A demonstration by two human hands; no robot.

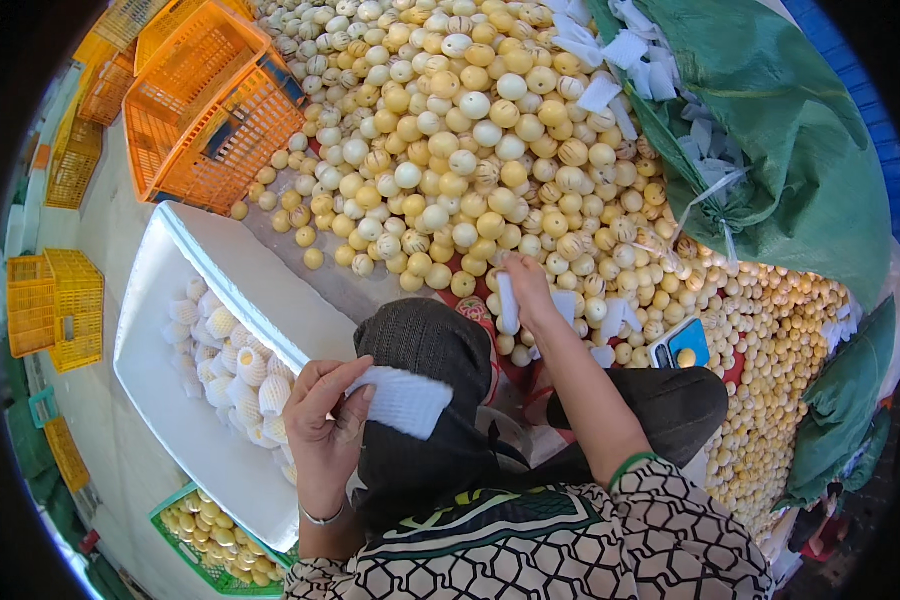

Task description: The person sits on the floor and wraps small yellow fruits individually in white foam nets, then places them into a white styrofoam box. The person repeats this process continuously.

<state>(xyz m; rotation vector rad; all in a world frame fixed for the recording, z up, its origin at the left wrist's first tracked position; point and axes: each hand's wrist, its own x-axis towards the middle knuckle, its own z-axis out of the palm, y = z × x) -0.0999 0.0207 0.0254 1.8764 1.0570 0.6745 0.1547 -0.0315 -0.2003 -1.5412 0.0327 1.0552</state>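
Note:
Between its thumb and fingers my left hand (330, 420) pinches one end of a flat white foam net sleeve (410, 401), above my dark-trousered knee. My right hand (526, 289) reaches to the near edge of a large pile of round yellow and cream fruits (450, 142), some with dark stripes. Another white foam sleeve (508, 304) lies along the palm side of that hand; its fingertips are by the fruits, and whether they grip one cannot be told. To the left, a white foam box (217, 442) holds many fruits in foam net sleeves (232, 360).
Orange plastic crates (210, 135) stand behind the box, yellow crates (79, 311) farther left. A green crate of fruits (195, 566) is at the lower left. An open green sack (787, 142) with foam sleeves lies at the upper right. A blue-topped scale (688, 341) bears one fruit.

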